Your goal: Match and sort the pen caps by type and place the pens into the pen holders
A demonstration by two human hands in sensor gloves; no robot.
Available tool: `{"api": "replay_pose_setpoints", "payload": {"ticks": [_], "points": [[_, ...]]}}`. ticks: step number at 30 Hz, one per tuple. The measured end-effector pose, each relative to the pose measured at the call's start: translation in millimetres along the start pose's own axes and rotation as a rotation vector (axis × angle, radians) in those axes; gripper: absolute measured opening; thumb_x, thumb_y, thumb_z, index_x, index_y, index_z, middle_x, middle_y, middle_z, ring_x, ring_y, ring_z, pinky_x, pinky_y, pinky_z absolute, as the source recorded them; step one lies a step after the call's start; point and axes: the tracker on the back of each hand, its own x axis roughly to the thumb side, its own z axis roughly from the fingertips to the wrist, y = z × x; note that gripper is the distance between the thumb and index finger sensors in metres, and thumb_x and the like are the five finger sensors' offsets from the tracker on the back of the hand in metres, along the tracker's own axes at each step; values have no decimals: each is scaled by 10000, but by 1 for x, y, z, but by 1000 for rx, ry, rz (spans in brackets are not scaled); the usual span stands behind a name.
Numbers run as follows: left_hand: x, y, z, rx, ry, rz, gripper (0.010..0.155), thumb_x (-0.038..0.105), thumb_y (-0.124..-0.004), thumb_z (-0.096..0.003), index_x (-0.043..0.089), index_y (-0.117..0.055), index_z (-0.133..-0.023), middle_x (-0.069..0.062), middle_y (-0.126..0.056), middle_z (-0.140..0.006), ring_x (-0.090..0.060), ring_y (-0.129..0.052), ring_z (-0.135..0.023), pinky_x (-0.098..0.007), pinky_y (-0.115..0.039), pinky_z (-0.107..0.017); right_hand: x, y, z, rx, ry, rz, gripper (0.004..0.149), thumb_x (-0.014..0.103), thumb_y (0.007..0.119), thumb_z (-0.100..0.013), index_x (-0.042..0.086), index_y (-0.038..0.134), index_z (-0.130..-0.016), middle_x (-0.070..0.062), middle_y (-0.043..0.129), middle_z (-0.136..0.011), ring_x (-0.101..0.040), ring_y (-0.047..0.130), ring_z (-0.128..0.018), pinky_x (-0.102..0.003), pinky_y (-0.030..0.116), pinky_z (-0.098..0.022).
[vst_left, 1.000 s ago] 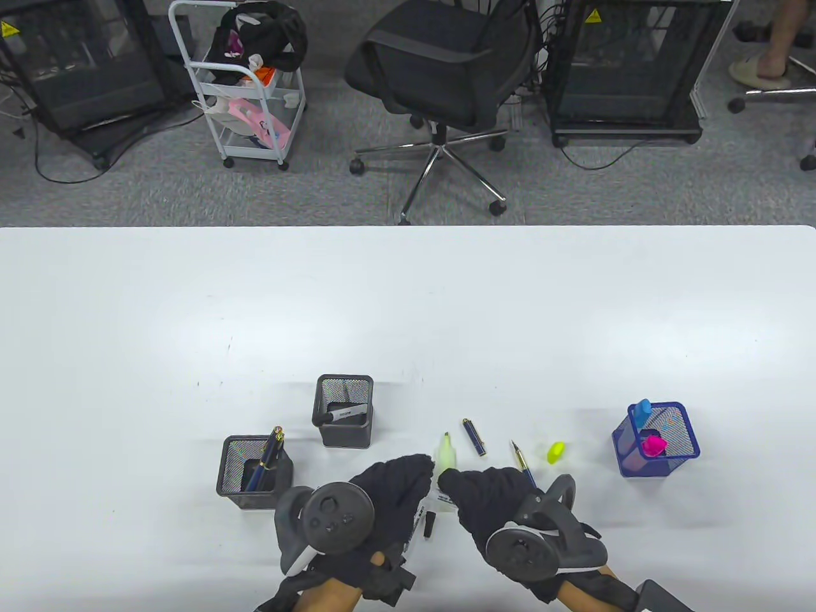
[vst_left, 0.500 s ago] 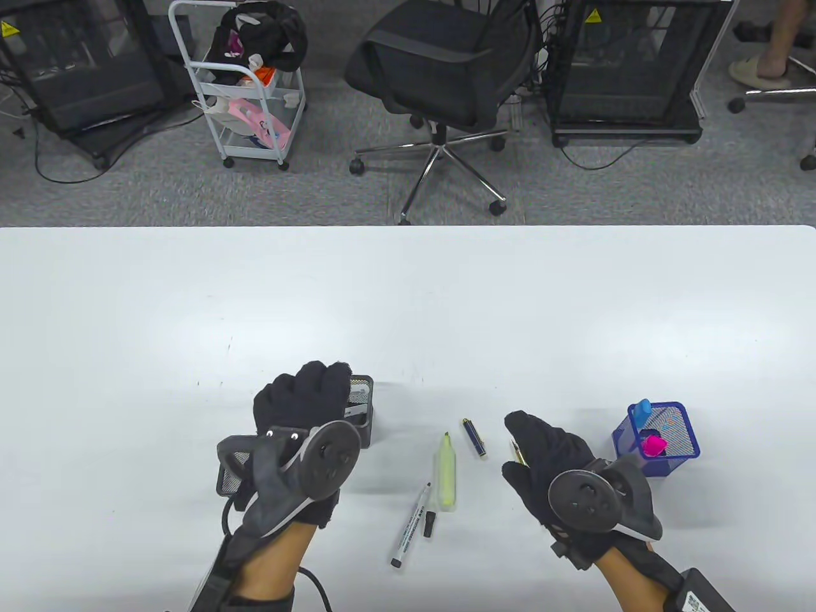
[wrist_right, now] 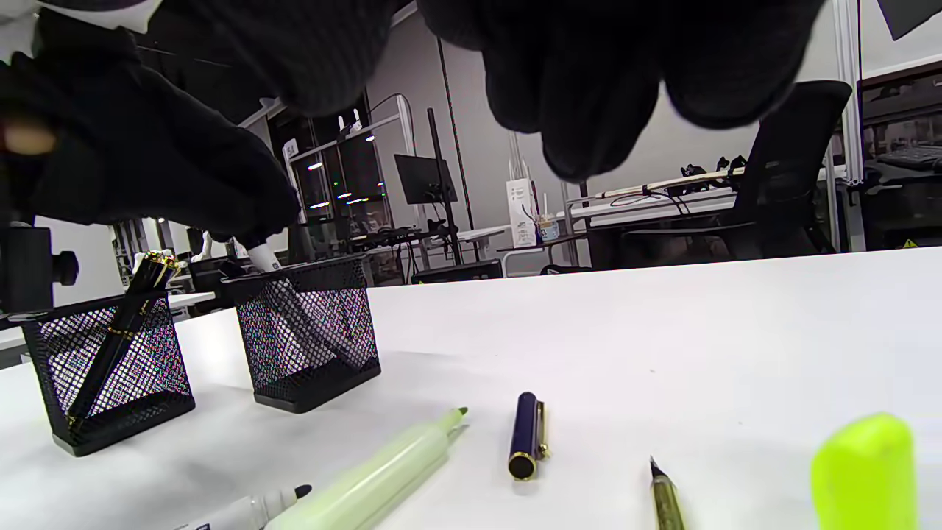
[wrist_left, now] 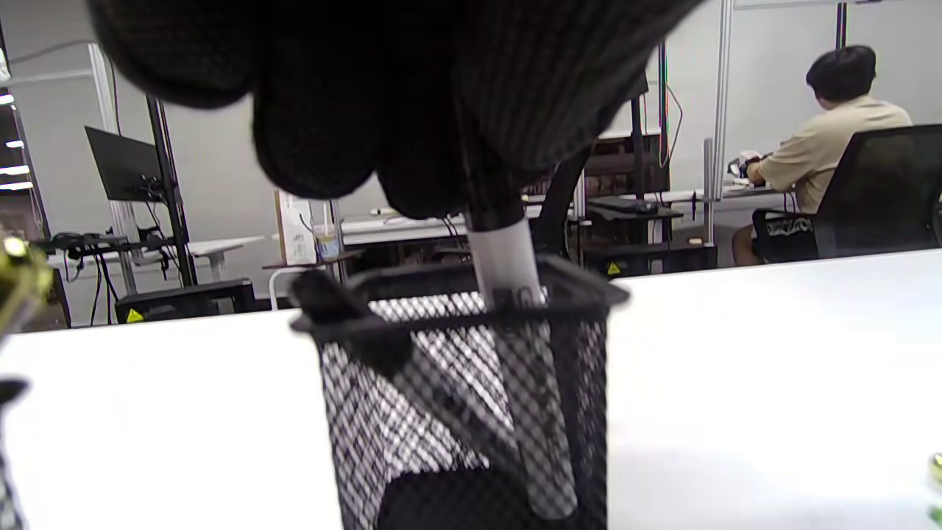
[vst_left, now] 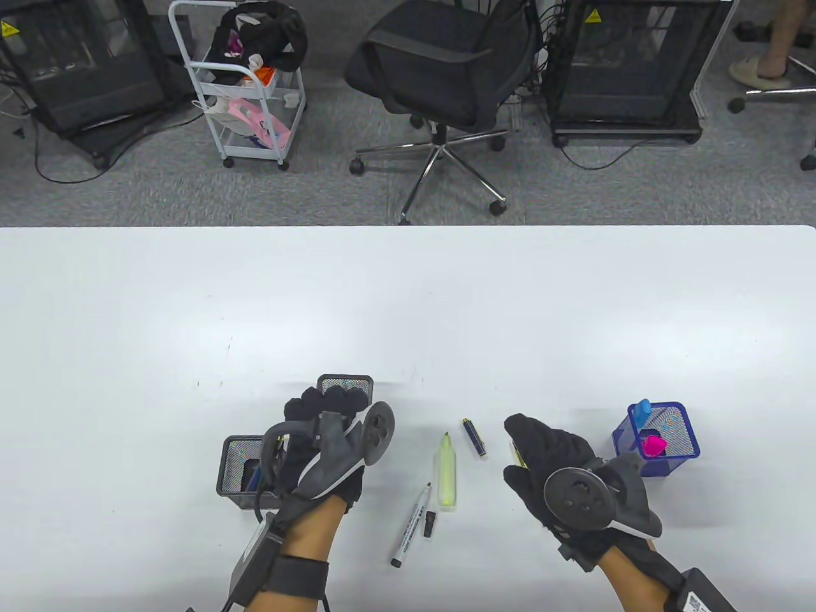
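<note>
Your left hand (vst_left: 325,424) pinches a white marker (wrist_left: 508,269) into the black mesh holder (wrist_left: 471,383).
Your right hand (vst_left: 548,456) hovers relaxed, gripping nothing, at three o'clock of the yellow-green highlighter (vst_left: 447,472).

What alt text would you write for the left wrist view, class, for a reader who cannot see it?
A gloved left hand holds a white marker upright by its top, lowering it into a black mesh pen holder on a white table. Another marker already leans inside; a seated person works in the background.
</note>
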Motion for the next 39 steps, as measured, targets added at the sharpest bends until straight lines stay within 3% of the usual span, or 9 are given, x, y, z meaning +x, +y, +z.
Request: {"api": "replay_pose_setpoints", "payload": {"ticks": [4, 6, 10, 14, 18, 20, 22, 39], "points": [[0, -2, 2, -28, 10, -13, 434, 287, -825, -480, 203, -873, -904, -146, -957, -913, -394, -937, -748, -679, -701, -590, 0, 0, 0, 5, 0, 6, 741, 412, 781, -443, 51, 462, -1006, -256, 702, -957, -394, 908, -788, -605, 765, -594], [-2, 0, 4, -37, 36, -14, 515, 352, -804, -484, 189, -771, -972, -206, -793, -1026, -437, -840, -834, -689, -659, -608, 0, -1, 0, 9, 4, 7, 742, 413, 782, -443, 51, 461, -1006, -256, 700, -959, -395, 907, -788, -607, 763, -595], [6, 13, 24, 84, 20, 40, 616, 393, -809, -481, 135, -661, -1021, -283, -629, -1061, -476, -739, -857, -701, -611, -608, -1, -1, 0, 12, 12, 16, 744, 417, 782, -442, 52, 463, -1007, -256, 702, -958, -395, 906, -789, -606, 765, -594], [30, 13, 52, 137, -94, 30, 640, 405, -852, -456, 121, -690, -1005, -246, -758, -968, -405, -848, -750, -666, -695, -564, 0, 0, 0, 18, 12, 20, 743, 421, 782, -442, 54, 467, -1006, -251, 708, -956, -393, 910, -786, -604, 767, -593], [55, -21, 71, -61, -175, 169, 602, 380, -895, -437, 97, -777, -954, -200, -947, -796, -329, -990, -554, -613, -815, -461, 1, 0, 0, 24, 4, 16, 735, 422, 784, -444, 55, 480, -1003, -242, 732, -943, -383, 927, -770, -597, 776, -586], [65, -40, 76, -202, -204, 179, 629, 382, -905, -432, 79, -767, -965, -187, -983, -767, -317, -1022, -508, -599, -841, -427, 2, 1, 1, 30, 3, 26, 735, 426, 784, -442, 57, 483, -1002, -240, 737, -941, -381, 931, -766, -594, 780, -585], [71, -50, 79, -265, -220, 143, 627, 379, -907, -434, 75, -768, -965, -189, -992, -771, -311, -1035, -493, -588, -851, -415, 2, 2, 1, 41, 5, 28, 737, 428, 784, -443, 56, 481, -1003, -240, 735, -942, -377, 932, -767, -593, 780, -585], [76, -80, 73, -350, -145, -57, 620, 365, -948, -413, 57, -811, -933, -181, -1047, -722, -285, -1077, -393, -565, -882, -338, 6, 8, 0, 74, 6, 50, 740, 435, 785, -442, 58, 484, -1003, -238, 740, -940, -377, 934, -765, -590, 781, -586]]}}
